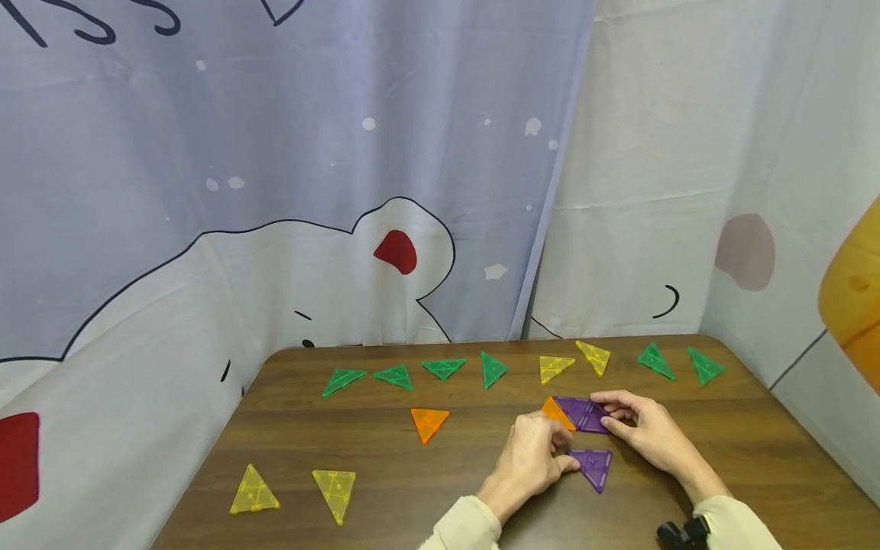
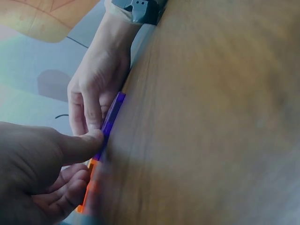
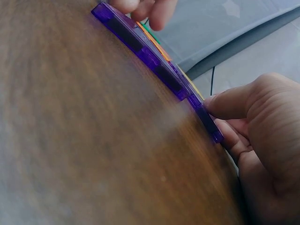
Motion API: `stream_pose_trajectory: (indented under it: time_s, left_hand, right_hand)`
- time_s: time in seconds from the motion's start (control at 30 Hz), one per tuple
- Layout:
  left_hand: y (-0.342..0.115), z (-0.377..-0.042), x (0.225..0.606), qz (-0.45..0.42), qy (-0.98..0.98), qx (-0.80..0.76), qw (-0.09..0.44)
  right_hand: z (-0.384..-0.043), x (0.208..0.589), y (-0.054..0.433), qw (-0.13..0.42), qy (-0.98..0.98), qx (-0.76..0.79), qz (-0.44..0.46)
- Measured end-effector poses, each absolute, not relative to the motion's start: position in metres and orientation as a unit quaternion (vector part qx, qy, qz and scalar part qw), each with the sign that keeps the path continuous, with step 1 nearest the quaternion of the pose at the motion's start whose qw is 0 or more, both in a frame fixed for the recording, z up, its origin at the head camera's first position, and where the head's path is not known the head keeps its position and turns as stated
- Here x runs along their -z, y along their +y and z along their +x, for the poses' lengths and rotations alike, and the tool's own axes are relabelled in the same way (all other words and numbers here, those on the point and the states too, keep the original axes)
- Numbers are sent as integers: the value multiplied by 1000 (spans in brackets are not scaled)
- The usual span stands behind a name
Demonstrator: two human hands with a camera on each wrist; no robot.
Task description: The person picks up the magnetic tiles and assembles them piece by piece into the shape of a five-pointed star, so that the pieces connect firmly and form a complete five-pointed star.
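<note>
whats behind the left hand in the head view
Just beyond the left hand, part of an orange triangle shows, beside purple tiles. The hand covers the triangle's near left part; the tabletop directly underneath the hand is hidden.

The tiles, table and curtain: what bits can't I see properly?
- Orange tile nearest the left grip, head view: its lower left part is hidden behind that grip.
- Table's front edge, head view: cut off by the bottom edge.
- Curtain writing, head view: cut off by the top edge, so unreadable.
- Wood grain, left wrist view: blurred.
</note>
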State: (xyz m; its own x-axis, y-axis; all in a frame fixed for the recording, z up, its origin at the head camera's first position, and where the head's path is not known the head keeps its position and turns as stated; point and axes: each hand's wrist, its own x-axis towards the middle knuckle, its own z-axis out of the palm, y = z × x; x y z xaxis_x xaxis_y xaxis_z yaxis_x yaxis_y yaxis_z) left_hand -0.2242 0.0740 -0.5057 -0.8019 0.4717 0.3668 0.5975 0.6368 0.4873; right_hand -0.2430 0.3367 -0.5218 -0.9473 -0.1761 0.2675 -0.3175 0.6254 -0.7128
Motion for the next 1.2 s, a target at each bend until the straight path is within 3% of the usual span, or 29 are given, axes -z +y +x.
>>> stream_pose_trajectory:
  time_s: [0.27, 0.73, 1.2]
  left_hand:
    - [82, -225, 503, -293, -904, 303, 72]
    - [98, -226, 502, -351, -887, 288, 80]
    - [109, -230, 507, -324, -902, 265, 108]
  right_hand:
    - [-242, 521, 337, 84, -893, -420, 136]
    - [-244, 523, 337, 85, -887, -433, 140]
    - [-243, 522, 338, 72, -888, -433, 138]
